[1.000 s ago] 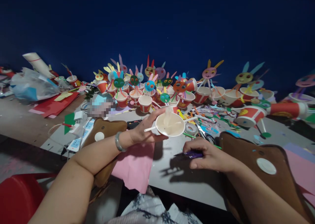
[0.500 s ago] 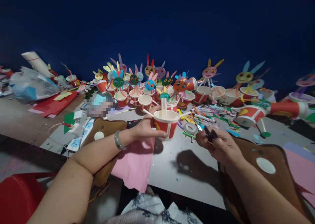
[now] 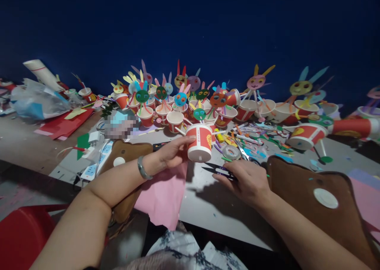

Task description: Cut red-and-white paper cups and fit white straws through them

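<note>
My left hand [image 3: 173, 153] is closed around the side of a red and white paper cup [image 3: 196, 139], which tilts so that its white base faces me. Straw-like white sticks poke out from both sides of the cup, and a small stub shows at its base. In my right hand [image 3: 249, 179] is a pair of dark thread snips [image 3: 219, 170], their blades slightly apart and pointing left. The blade tips lie just below and beside the cup's base, and I cannot tell whether they touch it.
Several paper-cup figures with coloured paper faces [image 3: 181, 99] crowd the back of the table. Scissors [image 3: 244, 151], a tape roll [image 3: 231, 152] and paper scraps lie in front of them. Brown cushioned pads [image 3: 297, 191] flank my arms; pink paper [image 3: 163, 195] and a power strip [image 3: 99, 163] lie left.
The cup has tipped over from upright, turning its base toward me. My right hand has moved left, bringing the snips beneath the cup with their blades now pointing left.
</note>
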